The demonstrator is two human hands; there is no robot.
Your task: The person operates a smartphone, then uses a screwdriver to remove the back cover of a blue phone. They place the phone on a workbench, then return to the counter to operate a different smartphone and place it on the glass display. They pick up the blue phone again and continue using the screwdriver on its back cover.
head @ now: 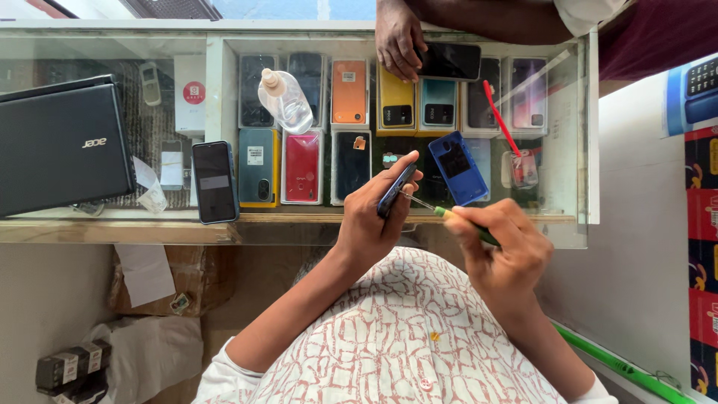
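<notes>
Blue phone gripped edge-on in left hand, long axis up-right; right hand fingers closed on one green screwdriver, tip pointing up-left at it.

Blue back cover crowds counter beyond hands.

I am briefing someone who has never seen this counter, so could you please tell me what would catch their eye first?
At the centre, the left hand holds a dark blue phone on edge while the right hand works a green-handled screwdriver against it. Just beyond, a bright blue phone back cover lies on the glass counter top. At the top edge, another person's hand rests on a black phone.
</notes>
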